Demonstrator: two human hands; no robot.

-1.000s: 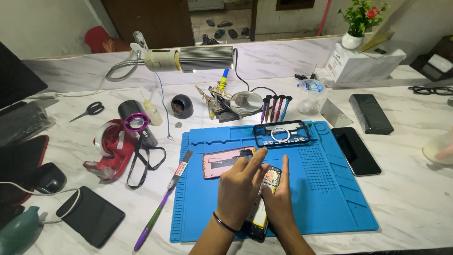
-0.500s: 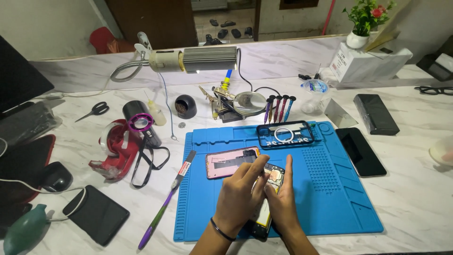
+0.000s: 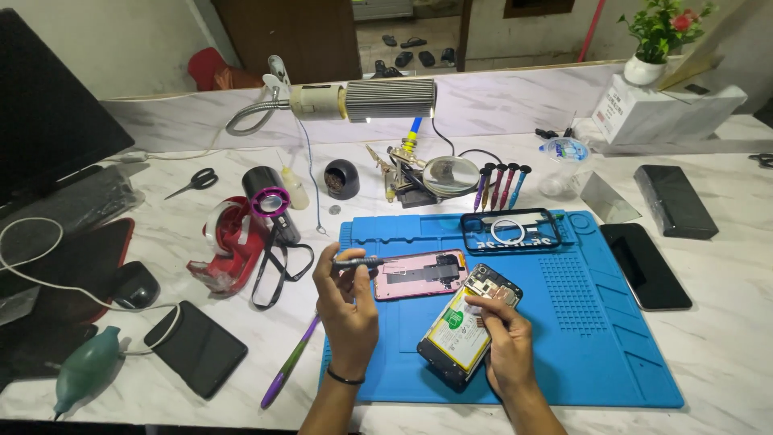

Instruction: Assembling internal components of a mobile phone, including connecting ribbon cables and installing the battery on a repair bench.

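Note:
My left hand (image 3: 346,302) is raised over the left part of the blue work mat (image 3: 596,338) and grips a small grey screwdriver (image 3: 360,263) that points right. My right hand (image 3: 501,337) rests on an opened phone (image 3: 463,329) with its back off, battery and board showing, fingers pinched at its upper end. A pink phone back panel (image 3: 419,274) lies just above, between the hands. A dark phone case frame (image 3: 510,229) sits at the mat's top.
A gooseneck lamp (image 3: 362,101) hangs over the desk. A red tape dispenser (image 3: 229,242), purple tool (image 3: 286,366), black phones (image 3: 644,266), a magnifier stand (image 3: 447,173), several screwdrivers (image 3: 499,181) and scissors (image 3: 193,181) surround the mat. A green blower (image 3: 84,370) lies at left.
My left hand lifted off the opened phone and moved left, now holding the grey screwdriver. My right hand stays on the phone, which is more exposed.

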